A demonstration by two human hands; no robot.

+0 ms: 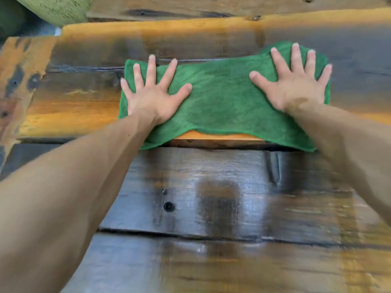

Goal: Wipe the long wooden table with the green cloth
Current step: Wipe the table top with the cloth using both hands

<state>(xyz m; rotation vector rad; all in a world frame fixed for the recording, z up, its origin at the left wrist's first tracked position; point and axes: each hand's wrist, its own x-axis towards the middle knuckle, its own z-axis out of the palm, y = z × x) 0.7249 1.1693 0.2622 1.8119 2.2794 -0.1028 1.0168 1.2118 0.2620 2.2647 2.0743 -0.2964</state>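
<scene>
The green cloth [222, 98] lies spread flat across the middle of the long wooden table [211, 197], which is made of dark, glossy planks with orange patches. My left hand [152, 94] presses flat on the cloth's left end, fingers spread wide. My right hand [296, 81] presses flat on the cloth's right end, fingers spread as well. Neither hand grips the cloth; both palms rest on top of it. Both bare forearms reach in from the lower corners. The near planks shine as if wet.
A rounded, speckled pale green object [55, 9] sits at the far left corner of the table. Dark screw holes [168, 206] dot the near planks. A gap between planks [211, 236] runs across the near part.
</scene>
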